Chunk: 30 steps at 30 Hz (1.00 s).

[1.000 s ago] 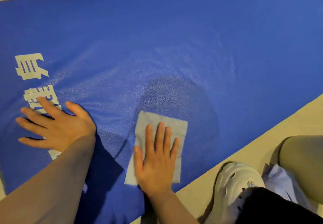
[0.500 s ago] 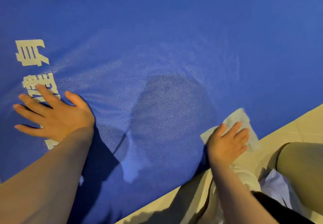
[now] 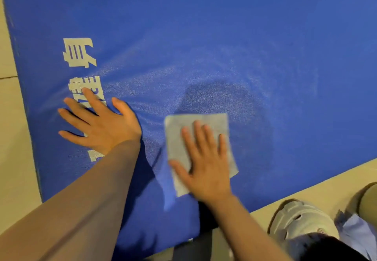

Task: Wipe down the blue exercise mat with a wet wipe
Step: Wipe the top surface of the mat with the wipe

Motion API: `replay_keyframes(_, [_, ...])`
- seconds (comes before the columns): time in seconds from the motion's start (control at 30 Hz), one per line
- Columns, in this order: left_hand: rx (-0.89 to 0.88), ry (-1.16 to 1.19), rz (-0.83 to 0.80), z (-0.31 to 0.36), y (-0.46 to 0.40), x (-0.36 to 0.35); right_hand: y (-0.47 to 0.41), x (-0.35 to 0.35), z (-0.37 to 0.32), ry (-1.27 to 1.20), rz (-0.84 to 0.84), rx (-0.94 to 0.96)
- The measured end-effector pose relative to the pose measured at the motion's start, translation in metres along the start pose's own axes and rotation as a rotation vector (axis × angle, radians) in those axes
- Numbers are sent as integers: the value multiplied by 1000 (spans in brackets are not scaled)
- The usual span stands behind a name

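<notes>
One mat (image 3: 244,36), blue, flat on the floor (image 3: 14,158), filling most of the view; its left end and near edge show, with pale floor beside both. Surface: pebbled texture, a darker rounded patch near the middle just beyond the wipe, lighter sheen around it. White lettering (image 3: 78,52) printed near the left end, running toward the near edge.

One wipe (image 3: 177,136), pale grey, roughly rectangular, lying flat on the mat near its near edge, right of the lettering.

Two hands, both bare, both flat and unclenched:
- Right hand (image 3: 204,163): palm down on the wipe, fingers straight and slightly spread, pointing away from the person, thumb out to the left; covers the wipe's near right part. Forearm rises from the lower right, crossing the mat's near edge.
- Left hand (image 3: 104,125): palm down on the bare mat, fingers splayed toward the upper left, resting over part of the lettering; holds nothing. Arm extends straight from the lower left corner.

One shoe (image 3: 299,220), light-coloured with holes, on the floor at lower right, just off the mat.
</notes>
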State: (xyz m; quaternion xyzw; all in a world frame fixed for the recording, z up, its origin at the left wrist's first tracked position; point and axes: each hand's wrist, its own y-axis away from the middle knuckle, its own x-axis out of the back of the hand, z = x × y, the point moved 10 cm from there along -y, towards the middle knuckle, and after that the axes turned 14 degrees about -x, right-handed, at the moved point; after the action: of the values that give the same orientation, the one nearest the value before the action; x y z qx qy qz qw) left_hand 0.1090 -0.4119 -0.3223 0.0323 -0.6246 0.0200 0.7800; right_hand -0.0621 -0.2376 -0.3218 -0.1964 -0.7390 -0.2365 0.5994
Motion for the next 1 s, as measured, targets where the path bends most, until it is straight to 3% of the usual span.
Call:
replay_keyframes(0.13, [2, 29, -8, 0, 0, -2, -72, 26, 110, -12, -24, -415])
replay_keyframes(0.2, [6, 38, -18, 0, -1, -2, -89, 36, 146, -8, -43, -533])
replay_keyframes(0.33, [6, 36, -28, -1, -2, -3, -90, 33, 136, -47, 6, -649])
replay_keyframes(0.53, [-15, 47, -69, -1, -6, -5, -13, 4, 20, -59, 59, -343])
replay_keyframes(0.67, [-78, 73, -171, 1, -3, -3, 59, -15, -19, -11, -91, -194])
replay_keyframes(0.8, [-386, 84, -362, -13, 17, 12, 91, -26, -21, 61, -266, -35])
replay_keyframes(0.87, [-496, 101, -456, -36, 50, 27, 92, -28, -19, 70, -336, -43])
replay_keyframes(1.0, [-342, 118, -685, -97, 136, 43, 88, -16, -22, 121, -371, -11])
